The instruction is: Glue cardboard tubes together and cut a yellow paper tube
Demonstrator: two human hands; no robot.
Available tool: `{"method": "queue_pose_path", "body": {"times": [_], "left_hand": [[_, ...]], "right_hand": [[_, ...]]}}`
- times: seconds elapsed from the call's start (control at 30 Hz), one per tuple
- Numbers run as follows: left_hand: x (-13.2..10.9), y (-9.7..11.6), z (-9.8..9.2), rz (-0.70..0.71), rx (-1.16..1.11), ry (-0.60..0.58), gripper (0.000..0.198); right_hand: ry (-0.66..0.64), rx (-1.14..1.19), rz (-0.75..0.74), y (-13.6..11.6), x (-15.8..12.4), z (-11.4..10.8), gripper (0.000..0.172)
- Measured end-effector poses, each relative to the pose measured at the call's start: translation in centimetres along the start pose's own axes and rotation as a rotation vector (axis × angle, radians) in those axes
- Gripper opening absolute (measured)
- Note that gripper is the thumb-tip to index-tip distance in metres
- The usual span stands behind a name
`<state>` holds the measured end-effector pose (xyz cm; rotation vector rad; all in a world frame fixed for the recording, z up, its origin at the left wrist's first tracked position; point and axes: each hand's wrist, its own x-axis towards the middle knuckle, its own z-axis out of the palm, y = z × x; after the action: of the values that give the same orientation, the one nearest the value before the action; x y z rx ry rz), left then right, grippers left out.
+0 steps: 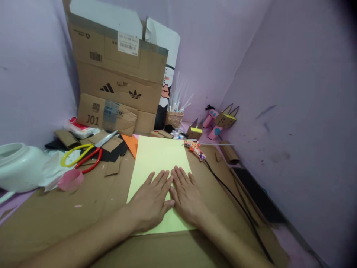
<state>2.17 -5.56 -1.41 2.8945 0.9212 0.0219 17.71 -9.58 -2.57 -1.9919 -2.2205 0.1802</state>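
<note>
While both hands (153,199) lie spread on yellow paper (161,154), scissors (99,144) and glue gun (196,149) flank it.

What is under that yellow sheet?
Brown cardboard shows around the sheet, and orange paper pokes out at its upper left corner. Whatever lies wholly beneath is covered and can't be seen; the left hand and right hand rest flat on top.
</note>
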Motion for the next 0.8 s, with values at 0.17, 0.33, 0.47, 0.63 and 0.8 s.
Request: {"method": "queue_pose_path", "body": {"times": [0.17, 0.33, 0.47, 0.63, 0.8], "left_hand": [[-0.4, -0.2, -0.3, -0.159, 0.001, -0.007, 0.065], [-3.8, -2.9, 0.2, -0.353, 0.112, 0.054, 0.064], [-6.0, -4.0, -0.6, -0.391, 0.299, 0.246, 0.062], [-3.6, -1.1, -2.0, -0.249, 0.298, 0.46, 0.062], [-1.2, 0.1, 0.2, -0.131, 0.147, 0.211, 0.056]], "right_hand": [[0.01, -0.009, 0.054, 0.4, -0.5, 0.0, 0.06], [-0.018, -0.05, 0.15, 1.6, -3.2, -0.2, 0.067], [-0.061, -0.07, 0.177, 1.3, -4.6, -1.5, 0.065], [0.053, -0.056, 0.065, -1.8, -2.5, -3.4, 0.056], [-0.02, 0.047, -0.085, -2.9, -1.6, -1.1, 0.055]]}}
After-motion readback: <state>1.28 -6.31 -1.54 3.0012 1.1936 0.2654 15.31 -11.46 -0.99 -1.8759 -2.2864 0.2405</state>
